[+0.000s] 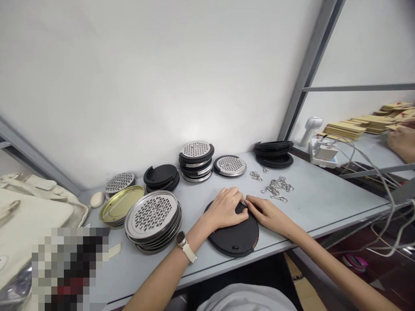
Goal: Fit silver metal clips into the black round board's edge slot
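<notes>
A round black disc (pixel 234 237) lies flat near the table's front edge. My left hand (pixel 227 207) rests on its upper part, with the fingers curled and closed at its far rim. From the right, my right hand (pixel 263 211) pinches at that same rim. Between the fingertips of both hands shows a small shiny metal piece (pixel 244 203), mostly hidden. Several loose metal clips (pixel 279 185) lie behind and to the right of my right hand. Left of the disc stands a stack of round metal grater plates (pixel 155 214).
Gold lids (pixel 121 203), black rings (pixel 161 177), a grater stack (pixel 196 157), a single grater disc (pixel 231 166) and more black rings (pixel 274 155) line the back. Cables hang at the right. Another person's hand (pixel 402 142) is by yellow slats (pixel 345 129). Bags lie at the left.
</notes>
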`<state>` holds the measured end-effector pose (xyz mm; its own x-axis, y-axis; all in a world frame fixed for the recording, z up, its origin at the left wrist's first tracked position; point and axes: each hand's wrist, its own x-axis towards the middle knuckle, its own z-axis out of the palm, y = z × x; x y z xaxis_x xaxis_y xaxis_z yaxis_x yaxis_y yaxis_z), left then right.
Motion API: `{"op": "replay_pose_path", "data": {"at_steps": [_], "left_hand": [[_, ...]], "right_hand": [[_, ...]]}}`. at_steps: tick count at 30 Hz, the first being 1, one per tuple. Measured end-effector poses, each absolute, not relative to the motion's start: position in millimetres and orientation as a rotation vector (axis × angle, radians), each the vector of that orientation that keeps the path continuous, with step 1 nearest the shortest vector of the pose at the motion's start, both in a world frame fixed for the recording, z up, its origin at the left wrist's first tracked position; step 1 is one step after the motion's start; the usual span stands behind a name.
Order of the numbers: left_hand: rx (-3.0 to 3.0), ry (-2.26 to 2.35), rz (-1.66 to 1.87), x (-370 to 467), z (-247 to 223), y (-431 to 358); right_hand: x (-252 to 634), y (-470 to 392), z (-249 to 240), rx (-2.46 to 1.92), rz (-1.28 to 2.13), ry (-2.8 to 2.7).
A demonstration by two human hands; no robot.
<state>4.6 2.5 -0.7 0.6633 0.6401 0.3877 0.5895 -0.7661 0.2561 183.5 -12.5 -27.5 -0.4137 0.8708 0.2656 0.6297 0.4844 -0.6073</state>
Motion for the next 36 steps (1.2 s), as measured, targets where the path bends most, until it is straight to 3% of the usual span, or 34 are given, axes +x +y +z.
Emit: {"op": "replay_pose_path", "data": {"at_steps": [30, 36], "left_hand": [[2.704, 0.987, 0.702, 1.8, -1.0, 5.3], [2.679, 1.379, 0.664, 4.2, -1.7, -0.2]], "right_hand": [[190.2, -6.6, -32.0, -1.265, 0.685, -2.002], [185.7, -10.2, -29.1, -1.272, 0.629, -2.068]]}}
